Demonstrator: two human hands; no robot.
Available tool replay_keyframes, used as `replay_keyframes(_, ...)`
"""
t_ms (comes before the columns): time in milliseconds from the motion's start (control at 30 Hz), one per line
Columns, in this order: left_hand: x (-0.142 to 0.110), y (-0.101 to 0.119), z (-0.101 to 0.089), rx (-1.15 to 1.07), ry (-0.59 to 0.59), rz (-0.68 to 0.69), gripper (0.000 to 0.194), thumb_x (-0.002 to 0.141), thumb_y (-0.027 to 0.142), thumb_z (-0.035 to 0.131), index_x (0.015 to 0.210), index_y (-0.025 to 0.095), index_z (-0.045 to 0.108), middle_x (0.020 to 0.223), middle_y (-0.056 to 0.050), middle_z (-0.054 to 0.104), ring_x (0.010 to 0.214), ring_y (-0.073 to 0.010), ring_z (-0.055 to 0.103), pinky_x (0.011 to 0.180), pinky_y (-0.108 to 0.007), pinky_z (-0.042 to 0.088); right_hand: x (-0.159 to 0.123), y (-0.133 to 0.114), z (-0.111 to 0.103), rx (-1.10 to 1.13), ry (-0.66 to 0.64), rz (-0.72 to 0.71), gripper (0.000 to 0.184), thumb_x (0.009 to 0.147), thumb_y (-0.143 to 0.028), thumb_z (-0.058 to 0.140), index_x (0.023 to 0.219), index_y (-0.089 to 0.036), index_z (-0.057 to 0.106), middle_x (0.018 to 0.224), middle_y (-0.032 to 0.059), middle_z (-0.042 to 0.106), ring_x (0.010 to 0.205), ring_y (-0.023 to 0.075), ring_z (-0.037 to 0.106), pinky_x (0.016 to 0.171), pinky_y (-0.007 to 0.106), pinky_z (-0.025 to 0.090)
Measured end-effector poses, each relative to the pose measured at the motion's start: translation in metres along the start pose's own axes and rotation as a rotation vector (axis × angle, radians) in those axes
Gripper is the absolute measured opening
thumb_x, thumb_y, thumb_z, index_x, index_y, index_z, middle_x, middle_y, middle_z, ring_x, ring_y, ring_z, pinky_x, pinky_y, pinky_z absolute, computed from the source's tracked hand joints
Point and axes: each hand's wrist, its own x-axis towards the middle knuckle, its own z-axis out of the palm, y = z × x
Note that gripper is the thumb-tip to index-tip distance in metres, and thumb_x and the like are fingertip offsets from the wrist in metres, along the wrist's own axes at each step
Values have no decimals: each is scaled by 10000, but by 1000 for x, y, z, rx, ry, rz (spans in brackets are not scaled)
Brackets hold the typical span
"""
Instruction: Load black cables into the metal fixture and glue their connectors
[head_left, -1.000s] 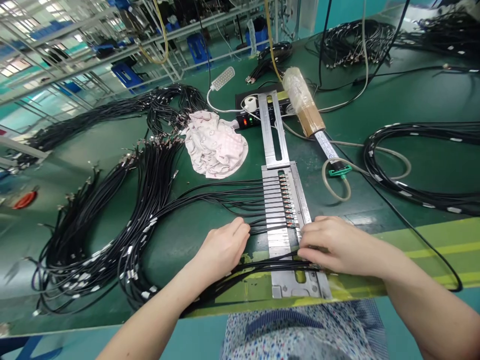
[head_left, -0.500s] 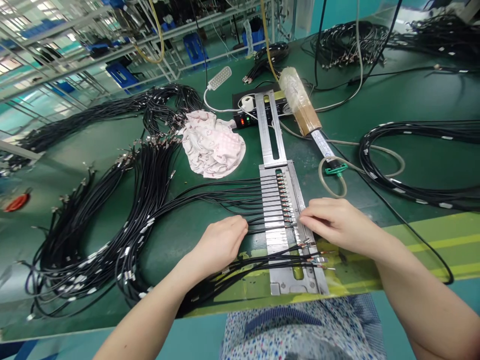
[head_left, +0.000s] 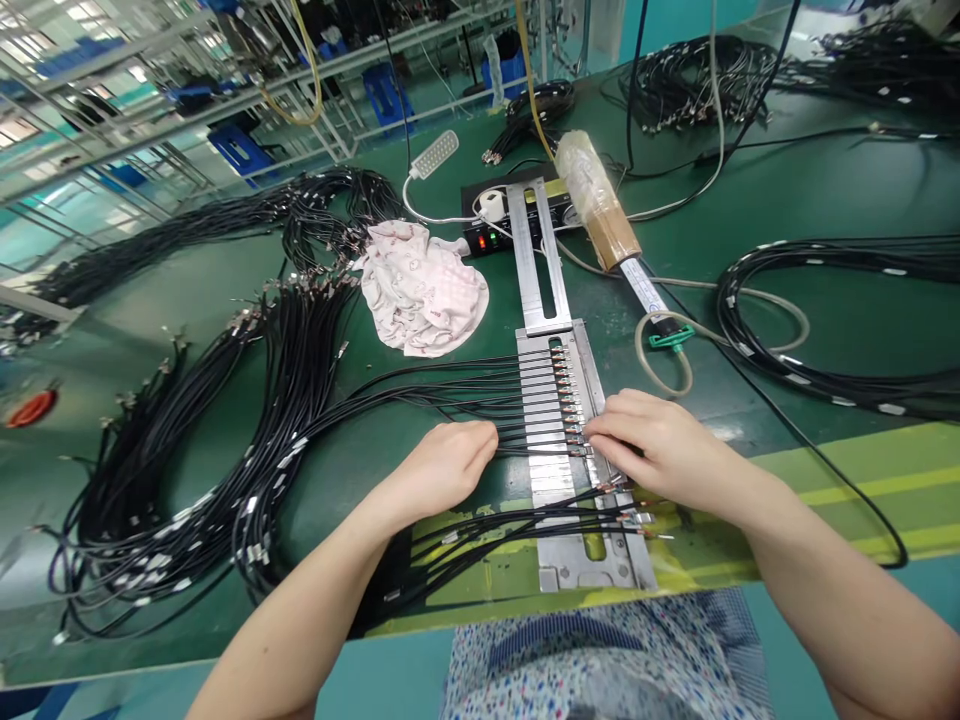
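A slotted metal fixture point(head_left: 551, 475) lies on the bench with several thin black cables point(head_left: 480, 375) running side by side across it. Their stripped ends with small metal connectors point(head_left: 566, 390) line up along its right part. My left hand point(head_left: 450, 465) is closed, its fingers pinching a black cable just left of the fixture. At the fixture's right edge, my right hand point(head_left: 656, 440) pinches the end of a cable in the lower part of the row; its fingertips partly hide that end. Nearer to me, a loose bunch of black cables point(head_left: 510, 530) lies across the fixture.
Large bundles of black cables point(head_left: 285, 420) cover the left side, and a coiled bundle point(head_left: 750, 340) lies at right. A pinkish cloth point(head_left: 424, 290), a wrapped tool with a hose point(head_left: 600, 205), a black box with lights point(head_left: 487, 238) and a small lamp point(head_left: 435, 155) stand beyond the fixture.
My right hand has moved slightly left, its fingertips now at the cable ends. My left hand has shifted a little up, still closed near the fixture.
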Motion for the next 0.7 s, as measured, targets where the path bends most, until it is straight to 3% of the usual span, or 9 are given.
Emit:
replay_keyframes(233, -3, -5, 8, -1, 29, 48, 289, 932, 234, 277, 727, 186, 474, 701, 4, 506, 644, -134, 470, 626, -251, 389, 1, -5, 8, -47, -38, -111, 268, 899, -284, 432, 1005, -247, 675, 880, 80, 542, 857, 200, 436, 729, 338, 363)
replay_keyframes(333, -8, -5, 15, 88, 52, 121, 264, 928, 183, 299, 1039, 197, 538, 831, -14, 550, 761, -144, 517, 684, -249, 423, 2, -7, 10, -98, -56, -122, 272, 902, -305, 429, 990, -253, 682, 892, 82, 544, 870, 206, 433, 727, 341, 341)
replay_keyframes(433, -12, -5, 23, 261, 43, 204, 505, 878, 78, 335, 1310, 332, 391, 843, -5, 529, 765, -144, 510, 646, -227, 424, 2, -10, 11, -142, -61, -117, 276, 901, -321, 433, 976, -242, 687, 876, 84, 552, 865, 208, 443, 709, 334, 323)
replay_keyframes(533, -13, -7, 28, 375, 34, 241, 612, 827, 20, 361, 1331, 366, 376, 824, -12, 513, 735, -145, 489, 606, -212, 410, 5, -14, 12, -154, -83, -94, 285, 907, -323, 421, 971, -244, 687, 856, 79, 555, 862, 205, 453, 700, 327, 313)
replay_keyframes(700, -14, 2, 27, 389, 23, 185, 585, 831, 34, 388, 1322, 352, 391, 852, -24, 533, 762, -173, 476, 632, -259, 412, 10, -19, 12, -203, -110, -63, 297, 906, -294, 420, 863, -221, 705, 823, 80, 557, 862, 213, 453, 678, 331, 301)
